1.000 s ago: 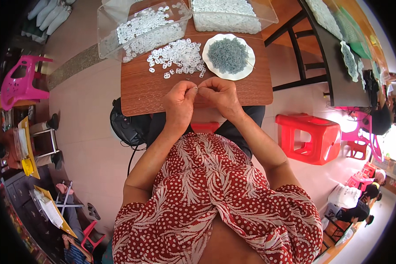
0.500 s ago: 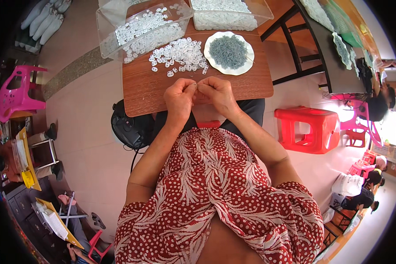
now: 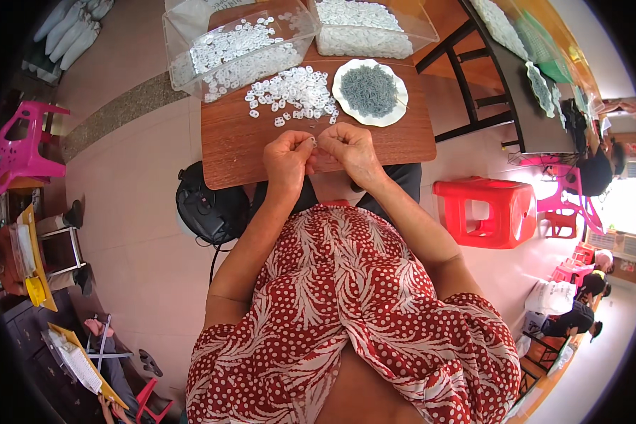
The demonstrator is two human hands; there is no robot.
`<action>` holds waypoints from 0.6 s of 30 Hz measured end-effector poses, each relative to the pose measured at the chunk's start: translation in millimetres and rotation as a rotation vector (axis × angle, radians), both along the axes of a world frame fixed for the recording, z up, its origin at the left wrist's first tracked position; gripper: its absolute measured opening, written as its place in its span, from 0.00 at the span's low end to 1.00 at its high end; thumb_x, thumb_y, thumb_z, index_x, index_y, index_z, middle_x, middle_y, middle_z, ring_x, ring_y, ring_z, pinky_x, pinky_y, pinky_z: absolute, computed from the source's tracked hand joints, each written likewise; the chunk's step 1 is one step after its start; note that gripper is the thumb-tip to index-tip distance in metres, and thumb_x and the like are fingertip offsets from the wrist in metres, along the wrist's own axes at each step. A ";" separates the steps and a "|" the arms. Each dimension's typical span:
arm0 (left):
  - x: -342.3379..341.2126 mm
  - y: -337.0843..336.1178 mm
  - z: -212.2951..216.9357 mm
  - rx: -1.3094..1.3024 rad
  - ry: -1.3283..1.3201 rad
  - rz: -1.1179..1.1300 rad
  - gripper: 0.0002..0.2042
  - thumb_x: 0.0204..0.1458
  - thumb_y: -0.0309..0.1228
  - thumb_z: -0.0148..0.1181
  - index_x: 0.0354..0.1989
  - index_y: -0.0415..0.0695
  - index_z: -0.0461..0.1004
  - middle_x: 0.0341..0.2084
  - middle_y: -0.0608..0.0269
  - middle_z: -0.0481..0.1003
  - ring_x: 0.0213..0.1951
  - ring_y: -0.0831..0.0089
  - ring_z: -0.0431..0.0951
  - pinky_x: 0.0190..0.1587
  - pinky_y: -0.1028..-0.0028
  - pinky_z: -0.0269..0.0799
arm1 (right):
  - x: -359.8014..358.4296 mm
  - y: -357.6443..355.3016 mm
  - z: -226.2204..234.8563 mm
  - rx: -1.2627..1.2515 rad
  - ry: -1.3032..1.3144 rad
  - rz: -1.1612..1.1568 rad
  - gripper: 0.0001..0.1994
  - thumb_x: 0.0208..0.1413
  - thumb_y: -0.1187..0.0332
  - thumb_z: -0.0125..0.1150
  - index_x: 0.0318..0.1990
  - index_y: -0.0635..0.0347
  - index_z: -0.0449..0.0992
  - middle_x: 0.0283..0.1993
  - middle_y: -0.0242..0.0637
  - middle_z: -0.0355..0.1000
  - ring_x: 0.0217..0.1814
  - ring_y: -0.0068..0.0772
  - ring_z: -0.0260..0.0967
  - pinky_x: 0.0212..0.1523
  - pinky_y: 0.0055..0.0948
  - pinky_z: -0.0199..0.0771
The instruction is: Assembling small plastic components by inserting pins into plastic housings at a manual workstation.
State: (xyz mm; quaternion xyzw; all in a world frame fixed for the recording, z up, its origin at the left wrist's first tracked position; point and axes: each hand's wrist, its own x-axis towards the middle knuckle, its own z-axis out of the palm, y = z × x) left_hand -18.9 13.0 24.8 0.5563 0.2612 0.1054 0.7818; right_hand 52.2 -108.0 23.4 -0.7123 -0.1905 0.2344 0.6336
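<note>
Over the near part of a brown wooden table (image 3: 226, 159), both my hands are closed in pinches, fingertips nearly meeting. Between thumb and finger of my left hand (image 3: 287, 159) a small white plastic piece (image 3: 314, 143) peeks out. Whatever my right hand (image 3: 352, 150) pinches is too small to make out. Just beyond lies a loose pile of white two-holed plastic pieces (image 3: 300, 92). To its right stands a white scalloped plate (image 3: 403, 95) heaped with small grey, thin parts (image 3: 369, 90).
Two clear plastic bins of white pieces, left (image 3: 251, 71) and right (image 3: 364, 49), stand at the table's far side. A red stool (image 3: 484, 212) is at my right, a black bag (image 3: 210, 205) by my left leg. Other people sit at tables on both sides.
My fingertips have drawn slightly apart, with a small white piece now showing at the left ones. The whole view has shifted a little; bins, pile and plate stay as they were.
</note>
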 end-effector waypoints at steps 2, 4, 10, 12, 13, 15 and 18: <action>-0.6 0.7 -3.9 -0.008 -0.008 0.002 0.03 0.50 0.21 0.55 0.30 0.35 0.74 0.19 0.63 0.73 0.17 0.82 0.70 0.16 0.83 0.65 | -0.5 1.6 1.1 0.007 0.039 0.014 0.05 0.52 0.73 0.55 0.29 0.66 0.72 0.24 0.28 0.68 0.24 0.12 0.60 0.24 0.13 0.59; -0.2 2.9 -10.2 -0.014 -0.018 0.005 0.03 0.50 0.21 0.54 0.30 0.35 0.73 0.19 0.63 0.73 0.17 0.81 0.70 0.16 0.83 0.65 | -1.0 4.4 3.4 0.017 0.078 0.029 0.05 0.53 0.73 0.55 0.29 0.66 0.72 0.24 0.28 0.68 0.24 0.12 0.59 0.23 0.13 0.58; -2.6 9.0 -24.3 -0.033 -0.008 -0.031 0.03 0.50 0.20 0.53 0.29 0.34 0.73 0.19 0.62 0.73 0.17 0.81 0.70 0.16 0.82 0.64 | -2.0 11.6 -7.6 -0.017 0.140 0.040 0.06 0.53 0.73 0.53 0.28 0.67 0.72 0.24 0.30 0.68 0.23 0.13 0.59 0.23 0.13 0.59; -3.5 11.1 -31.3 -0.073 0.027 -0.021 0.03 0.50 0.19 0.53 0.30 0.34 0.72 0.19 0.61 0.73 0.17 0.80 0.70 0.16 0.81 0.65 | -3.2 14.5 -15.0 0.029 0.262 0.026 0.06 0.52 0.73 0.54 0.29 0.68 0.72 0.24 0.31 0.69 0.24 0.15 0.61 0.24 0.14 0.61; -3.5 13.6 -33.5 -0.076 0.030 -0.020 0.03 0.50 0.19 0.53 0.30 0.34 0.72 0.19 0.61 0.73 0.17 0.80 0.70 0.16 0.81 0.65 | -2.5 16.9 -19.8 0.027 0.266 0.027 0.06 0.52 0.73 0.54 0.29 0.68 0.72 0.24 0.31 0.69 0.24 0.15 0.61 0.24 0.14 0.61; -5.3 20.6 -37.5 -0.126 0.081 0.021 0.03 0.50 0.20 0.53 0.30 0.34 0.72 0.21 0.60 0.73 0.18 0.79 0.70 0.17 0.80 0.67 | -0.7 22.6 -27.7 -0.004 0.202 0.042 0.05 0.51 0.74 0.55 0.29 0.68 0.73 0.26 0.30 0.70 0.26 0.16 0.63 0.27 0.16 0.65; -9.3 38.8 -46.0 -0.173 0.104 0.106 0.04 0.50 0.21 0.54 0.32 0.34 0.72 0.22 0.60 0.73 0.20 0.78 0.71 0.18 0.80 0.68 | 11.9 36.2 -33.1 -0.141 -0.035 0.033 0.04 0.49 0.74 0.57 0.29 0.67 0.73 0.27 0.32 0.71 0.27 0.18 0.65 0.29 0.20 0.67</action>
